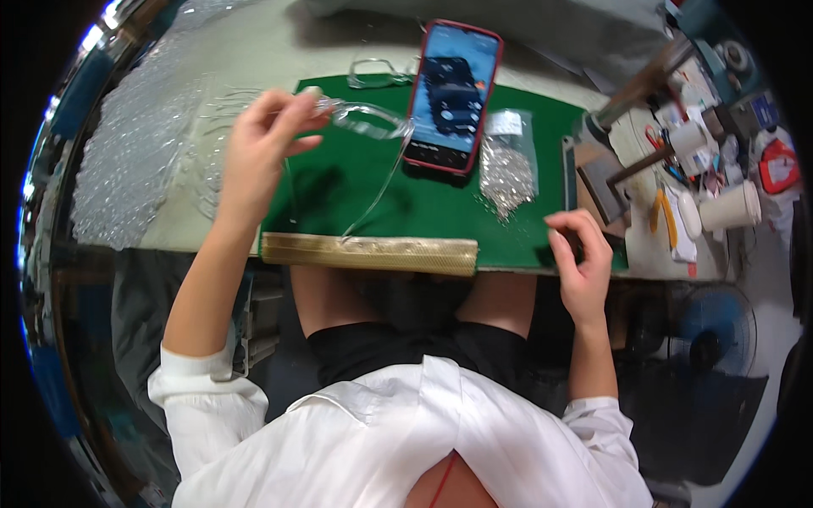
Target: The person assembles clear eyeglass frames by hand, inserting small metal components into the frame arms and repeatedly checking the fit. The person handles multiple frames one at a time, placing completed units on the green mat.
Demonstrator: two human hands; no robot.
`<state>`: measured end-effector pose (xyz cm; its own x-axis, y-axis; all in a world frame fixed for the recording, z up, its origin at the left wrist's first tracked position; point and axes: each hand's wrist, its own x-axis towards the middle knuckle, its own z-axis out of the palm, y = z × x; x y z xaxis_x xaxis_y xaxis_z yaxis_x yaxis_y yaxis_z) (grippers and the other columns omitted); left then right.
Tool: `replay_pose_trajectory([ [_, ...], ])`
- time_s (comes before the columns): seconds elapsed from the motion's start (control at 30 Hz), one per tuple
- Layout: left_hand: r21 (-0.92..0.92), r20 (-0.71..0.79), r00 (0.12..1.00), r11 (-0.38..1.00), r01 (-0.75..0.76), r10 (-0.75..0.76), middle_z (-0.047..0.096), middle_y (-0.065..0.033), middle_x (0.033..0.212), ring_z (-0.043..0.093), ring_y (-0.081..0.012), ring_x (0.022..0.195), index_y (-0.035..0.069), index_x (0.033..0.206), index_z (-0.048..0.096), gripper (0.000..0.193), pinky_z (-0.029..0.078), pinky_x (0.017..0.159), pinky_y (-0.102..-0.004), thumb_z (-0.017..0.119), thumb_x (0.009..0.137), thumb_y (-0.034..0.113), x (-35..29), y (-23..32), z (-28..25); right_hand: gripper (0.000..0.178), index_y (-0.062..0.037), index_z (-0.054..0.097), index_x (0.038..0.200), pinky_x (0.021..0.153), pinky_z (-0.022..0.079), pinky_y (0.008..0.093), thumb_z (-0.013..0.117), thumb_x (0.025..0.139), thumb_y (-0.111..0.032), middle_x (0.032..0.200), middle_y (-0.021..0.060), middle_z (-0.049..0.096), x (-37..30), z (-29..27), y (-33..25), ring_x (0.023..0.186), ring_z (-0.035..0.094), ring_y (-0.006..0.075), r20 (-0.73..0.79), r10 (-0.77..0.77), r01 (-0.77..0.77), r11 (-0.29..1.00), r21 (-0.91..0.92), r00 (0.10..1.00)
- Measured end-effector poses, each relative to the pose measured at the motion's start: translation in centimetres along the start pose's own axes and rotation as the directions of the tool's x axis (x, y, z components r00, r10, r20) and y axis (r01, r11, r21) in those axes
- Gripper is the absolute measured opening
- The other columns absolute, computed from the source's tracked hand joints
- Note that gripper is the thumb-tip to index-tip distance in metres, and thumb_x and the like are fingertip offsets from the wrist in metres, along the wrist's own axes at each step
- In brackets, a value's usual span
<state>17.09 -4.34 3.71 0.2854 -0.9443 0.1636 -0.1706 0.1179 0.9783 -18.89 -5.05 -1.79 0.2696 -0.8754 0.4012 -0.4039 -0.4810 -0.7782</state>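
Note:
My left hand (275, 131) is raised over the left part of a green mat (508, 233). Its thumb and fingers pinch a clear plastic eyeglass frame (368, 121), whose thin temple hangs down toward a gold-coloured bar (373, 252) along the mat's front edge. Low over the mat's right front, my right hand (584, 258) has its thumb and index finger curled close together; whatever they may hold is too small to make out. Between the hands lies an opened clear bag (508, 169) of tiny silvery metal pieces, some spilled at its mouth.
A phone (453, 97) in a red case lies on the mat, beside another clear frame (373, 73). More clear frames (212, 169) lie left, next to bubble wrap (127, 152). To the right stand a hand press (635, 169), yellow-handled pliers (665, 216) and a white cup (730, 206).

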Motion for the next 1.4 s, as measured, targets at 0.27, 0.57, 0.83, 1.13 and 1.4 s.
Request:
replay_pose_trajectory([
  [0.27, -0.395, 0.036, 0.853, 0.792, -0.466, 0.520, 0.057, -0.0174, 0.108, 0.062, -0.0245, 0.082, 0.007, 0.133, 0.036, 0.058, 0.055, 0.079, -0.0357, 0.059, 0.082, -0.007, -8.2, 1.4, 1.8, 0.020, -0.0006, 0.066, 0.098, 0.070, 0.045, 0.0370, 0.065, 0.078, 0.000, 0.083, 0.0112, 0.055, -0.6, 0.7, 0.5, 0.078, 0.055, 0.0282, 0.078, -0.124, 0.146, 0.887, -0.439, 0.989],
  [0.57, -0.344, 0.040, 0.951, 0.897, -0.276, 0.308, 0.063, -0.0135, 0.094, 0.063, -0.0190, 0.082, 0.002, 0.138, 0.040, 0.072, 0.053, 0.076, -0.0310, 0.070, 0.074, -0.010, -9.4, -2.6, 3.2, 0.024, -0.0057, 0.068, 0.100, 0.068, 0.046, 0.0361, 0.067, 0.077, 0.002, 0.083, 0.0098, 0.055, -0.4, 1.6, 1.0, 0.077, 0.055, 0.0262, 0.109, -0.036, 0.070, 0.944, -0.322, 0.993],
  [0.83, -0.496, 0.060, 0.978, 0.857, -0.142, 0.197, 0.057, -0.0081, 0.100, 0.057, -0.0162, 0.087, 0.003, 0.140, 0.039, 0.055, 0.051, 0.093, -0.0371, 0.059, 0.089, -0.001, -9.7, -1.7, 3.8, 0.029, -0.0086, 0.069, 0.104, 0.067, 0.045, 0.0353, 0.069, 0.076, -0.001, 0.085, 0.0074, 0.050, -0.7, 0.9, 0.5, 0.078, 0.052, 0.0244, 0.275, -0.246, 0.356, 0.797, -0.488, 0.929],
  [1.13, -0.535, 0.103, 0.984, 0.842, -0.068, 0.144, 0.058, -0.0069, 0.071, 0.055, -0.0136, 0.066, -0.006, 0.132, 0.039, 0.073, 0.054, 0.070, -0.0283, 0.060, 0.089, 0.049, -9.9, -0.1, 4.9, 0.013, -0.0012, 0.066, 0.090, 0.061, 0.046, 0.0329, 0.066, 0.078, 0.003, 0.080, 0.0088, 0.059, 0.0, 1.0, 1.3, 0.068, 0.057, 0.0239, 0.081, -0.049, 0.071, 0.952, -0.297, 0.996],
  [1.4, -0.231, 0.083, 0.969, 0.951, -0.207, 0.231, 0.064, -0.0150, 0.084, 0.062, -0.0143, 0.060, -0.008, 0.139, 0.028, 0.094, 0.055, 0.063, -0.0282, 0.062, 0.084, 0.060, -10.5, -0.2, 6.2, 0.009, -0.0005, 0.063, 0.083, 0.059, 0.047, 0.0324, 0.070, 0.077, -0.001, 0.078, 0.0087, 0.059, 0.9, 1.5, 0.4, 0.067, 0.060, 0.0246, 0.137, 0.036, 0.005, 0.957, -0.288, 0.990],
])
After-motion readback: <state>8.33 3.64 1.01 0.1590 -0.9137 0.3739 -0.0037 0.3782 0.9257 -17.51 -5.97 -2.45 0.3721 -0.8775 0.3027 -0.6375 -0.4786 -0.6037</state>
